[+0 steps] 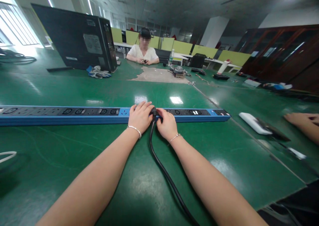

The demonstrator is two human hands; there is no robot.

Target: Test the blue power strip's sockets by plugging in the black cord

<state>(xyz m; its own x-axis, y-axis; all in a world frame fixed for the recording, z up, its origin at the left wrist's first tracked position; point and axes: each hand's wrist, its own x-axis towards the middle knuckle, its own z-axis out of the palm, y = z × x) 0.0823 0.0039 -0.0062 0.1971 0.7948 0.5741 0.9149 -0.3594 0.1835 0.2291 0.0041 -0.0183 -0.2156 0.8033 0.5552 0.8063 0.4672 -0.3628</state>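
Both bare arms reaching forward from bottom edge, converging toward middle of view. Left forearm [97, 173] slanting up and rightward, right forearm [211, 179] slanting up and leftward. Left hand [141, 116] facing back up, fingers [142, 106] spreading slightly and pointing away. Right hand [167, 122] turning inward just beside it, fingers curling, thumb [159, 122] bending below. Left wrist [134, 132] and right wrist [175, 138] lying nearer body; fingertip contact seemingly light, partly hidden.

Saw a long blue power strip [74, 120] flat across the table [74, 143]; saw a black plug [154, 112] at its sockets, black cord [163, 168] curving.
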